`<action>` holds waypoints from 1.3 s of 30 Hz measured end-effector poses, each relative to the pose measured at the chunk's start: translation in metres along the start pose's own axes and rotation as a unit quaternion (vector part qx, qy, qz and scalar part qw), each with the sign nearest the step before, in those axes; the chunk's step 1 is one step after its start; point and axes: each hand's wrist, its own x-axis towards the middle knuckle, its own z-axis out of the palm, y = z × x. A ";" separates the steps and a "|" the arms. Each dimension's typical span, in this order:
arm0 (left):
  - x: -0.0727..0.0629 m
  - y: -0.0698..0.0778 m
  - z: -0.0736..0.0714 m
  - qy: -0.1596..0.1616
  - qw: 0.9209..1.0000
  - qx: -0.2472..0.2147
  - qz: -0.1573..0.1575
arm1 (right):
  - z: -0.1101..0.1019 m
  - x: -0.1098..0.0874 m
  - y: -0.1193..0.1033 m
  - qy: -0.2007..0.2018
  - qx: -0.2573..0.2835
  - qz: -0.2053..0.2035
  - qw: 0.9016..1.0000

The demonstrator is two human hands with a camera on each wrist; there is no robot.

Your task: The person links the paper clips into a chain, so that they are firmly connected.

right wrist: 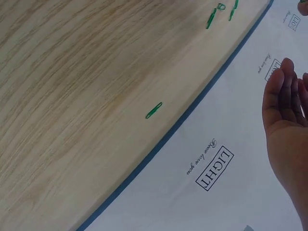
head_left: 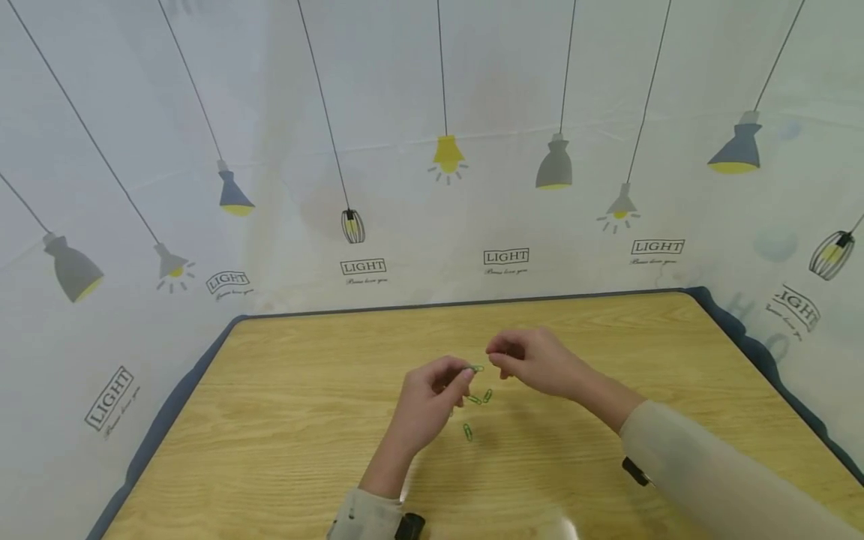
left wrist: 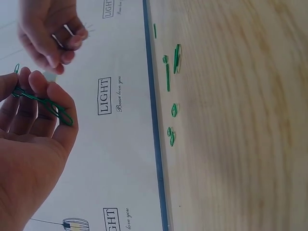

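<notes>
My left hand (head_left: 427, 401) pinches linked green paper clips (left wrist: 44, 100) between thumb and fingers. In the left wrist view they lie across the curled fingers, one end sticking up above the thumb. To the right of it, a little apart, my right hand (head_left: 543, 364) is raised over the table with loosely bent fingers; nothing shows in it. In the right wrist view this hand is partly cut off by the edge. Below the hands, several loose green paper clips lie on the wood, among them one clip (head_left: 468, 432) nearest me.
The wooden table (head_left: 283, 420) has a dark blue edge (head_left: 432, 305) along its back and sides. Behind it hangs a pale cloth (head_left: 398, 90) printed with lamps and the word LIGHT. Dark straps (head_left: 409, 526) sit by the pale sleeves (head_left: 709, 465).
</notes>
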 end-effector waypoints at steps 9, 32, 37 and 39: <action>0.000 -0.003 0.001 0.002 1.000 0.002 -0.009 | 0.010 0.015 0.028 -0.052 -0.021 0.009 0.998; 0.000 -0.010 0.000 0.006 1.000 -0.001 -0.025 | 0.029 0.033 0.069 -0.150 0.053 0.107 0.981; 0.002 -0.008 -0.002 0.012 1.000 -0.005 -0.024 | 0.029 0.033 0.073 -0.167 0.051 0.118 0.978; 0.002 -0.008 -0.002 0.012 1.000 -0.008 -0.023 | 0.029 0.034 0.073 -0.171 0.043 0.116 0.977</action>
